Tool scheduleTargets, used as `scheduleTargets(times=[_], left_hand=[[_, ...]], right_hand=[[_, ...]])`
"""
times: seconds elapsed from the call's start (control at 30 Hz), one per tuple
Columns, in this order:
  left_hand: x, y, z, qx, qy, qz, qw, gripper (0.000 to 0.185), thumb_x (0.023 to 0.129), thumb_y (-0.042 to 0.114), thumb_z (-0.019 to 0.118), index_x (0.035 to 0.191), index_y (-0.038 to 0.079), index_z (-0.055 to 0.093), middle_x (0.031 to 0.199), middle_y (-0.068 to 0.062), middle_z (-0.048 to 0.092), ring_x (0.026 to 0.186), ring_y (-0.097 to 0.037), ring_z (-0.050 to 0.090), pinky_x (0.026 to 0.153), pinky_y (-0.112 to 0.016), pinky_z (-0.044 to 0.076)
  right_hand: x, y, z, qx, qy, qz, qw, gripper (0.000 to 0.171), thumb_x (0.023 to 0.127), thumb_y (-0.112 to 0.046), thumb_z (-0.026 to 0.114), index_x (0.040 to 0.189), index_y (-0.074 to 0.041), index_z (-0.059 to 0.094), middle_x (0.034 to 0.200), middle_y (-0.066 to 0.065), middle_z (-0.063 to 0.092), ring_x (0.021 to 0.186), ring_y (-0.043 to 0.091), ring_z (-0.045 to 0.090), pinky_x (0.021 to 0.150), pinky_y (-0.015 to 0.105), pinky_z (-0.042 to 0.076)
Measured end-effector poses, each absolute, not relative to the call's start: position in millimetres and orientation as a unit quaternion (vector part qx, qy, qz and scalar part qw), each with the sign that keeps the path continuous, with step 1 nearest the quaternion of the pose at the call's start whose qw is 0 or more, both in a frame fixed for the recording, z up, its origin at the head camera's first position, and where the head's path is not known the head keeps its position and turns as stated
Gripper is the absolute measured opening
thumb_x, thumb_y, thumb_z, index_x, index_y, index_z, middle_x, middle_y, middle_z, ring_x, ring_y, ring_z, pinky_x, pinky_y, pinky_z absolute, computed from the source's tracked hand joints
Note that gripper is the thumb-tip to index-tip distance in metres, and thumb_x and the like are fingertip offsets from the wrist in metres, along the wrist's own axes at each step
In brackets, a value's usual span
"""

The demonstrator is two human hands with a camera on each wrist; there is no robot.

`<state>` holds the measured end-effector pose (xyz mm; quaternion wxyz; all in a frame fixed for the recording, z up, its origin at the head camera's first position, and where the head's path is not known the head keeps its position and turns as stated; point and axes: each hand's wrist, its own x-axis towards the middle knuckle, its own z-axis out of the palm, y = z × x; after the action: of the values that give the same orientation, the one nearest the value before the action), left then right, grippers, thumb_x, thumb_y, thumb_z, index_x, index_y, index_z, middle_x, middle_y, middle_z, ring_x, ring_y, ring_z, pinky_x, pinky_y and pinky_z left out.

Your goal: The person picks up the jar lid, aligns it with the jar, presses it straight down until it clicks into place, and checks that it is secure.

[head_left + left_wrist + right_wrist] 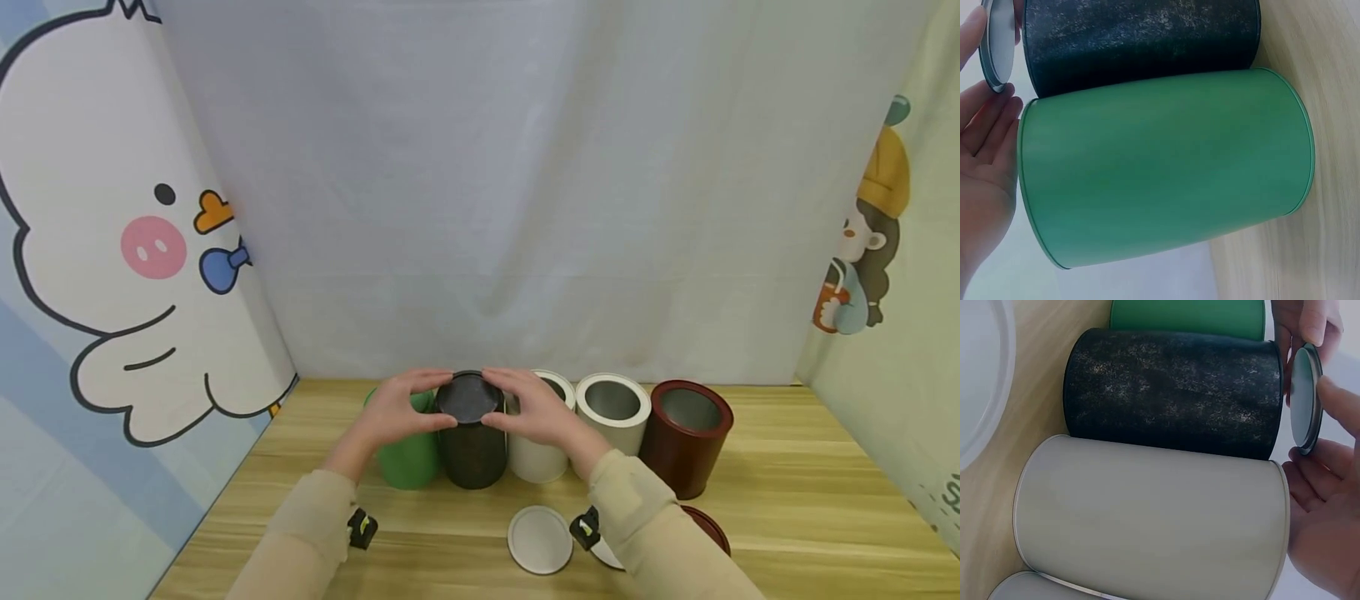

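Note:
Between both hands a round black lid (468,400) is held by its edge, just above a speckled black tin (472,457). The left hand (397,410) pinches the lid's left side with thumb and fingers. On the opposite side, the right hand (534,408) does the same. A gap shows between lid and tin rim in the right wrist view, where the lid's pale underside (1300,397) faces the tin. A green tin (1166,169) stands beside the black one, below the left hand. Under the right hand is an off-white tin (1154,519).
Farther right in the row stand another white tin (613,408) and a dark red tin (686,442), both uncovered. In front lie a white lid (540,540), a second white lid (609,557) and a dark red lid (711,530), the last two partly behind the right sleeve. A grey-white cloth (525,183) hangs behind.

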<state>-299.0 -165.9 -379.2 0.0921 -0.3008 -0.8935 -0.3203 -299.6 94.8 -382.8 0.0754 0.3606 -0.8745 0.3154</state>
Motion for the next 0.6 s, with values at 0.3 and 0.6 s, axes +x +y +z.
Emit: scheduleTargets(times=[0.3,0.6], left_hand=[[-306,-166,-380,-0.285,-0.905,-0.307,0.074,0.067,0.08,0.034,0.084,0.138,0.01,0.061,0.14,-0.015,0.055,0.13,-0.038,0.048,0.101,-0.057,0.043],[-313,-166,-383,-0.285,-0.91,-0.296,0.061,0.067,0.08,0.036,0.083,0.137,0.008,0.061,0.139,-0.016,0.056,0.131,-0.038,0.048,0.102,-0.056,0.043]], right_hand=[[-305,91,-381,0.35,-0.889,0.288,0.057,0.062,0.092,-0.024,0.072,0.144,0.002,0.049,0.144,0.019,0.05,0.134,0.039,0.043,0.108,0.054,0.036],[-311,90,-384,0.348,-0.895,0.275,0.05,0.062,0.093,-0.027,0.071,0.143,0.003,0.049,0.144,0.021,0.05,0.133,0.04,0.044,0.108,0.054,0.036]])
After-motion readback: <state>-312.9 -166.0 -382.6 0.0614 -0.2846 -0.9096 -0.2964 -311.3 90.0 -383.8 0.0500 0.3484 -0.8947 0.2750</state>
